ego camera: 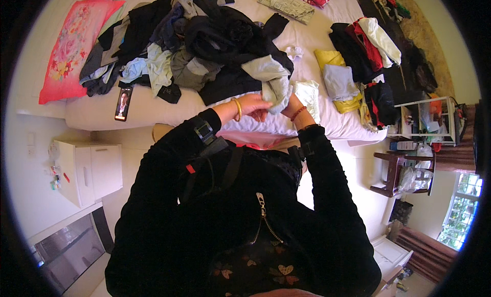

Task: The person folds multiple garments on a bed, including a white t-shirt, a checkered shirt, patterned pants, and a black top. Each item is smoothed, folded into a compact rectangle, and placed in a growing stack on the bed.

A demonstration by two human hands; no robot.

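A pale grey garment [274,82] hangs between my two hands at the bed's near edge. My left hand [254,106], with a gold bangle at the wrist, has its fingers on the left side of the cloth. My right hand [294,105], wearing a red bead bracelet, grips the other side; the cloth hides part of its fingers. Behind the garment rises a large heap of dark clothes [218,36], and the garment's far end lies against it. A white garment [308,99] rests just right of my right hand.
Stacks of folded clothes [339,82] lie on the bed's right side, with more folded dark, red and white clothes [364,51] beyond. A phone [123,103] with a lit screen lies at the left edge, near a pink floral pillow [73,51]. A wooden stool [391,174] stands right.
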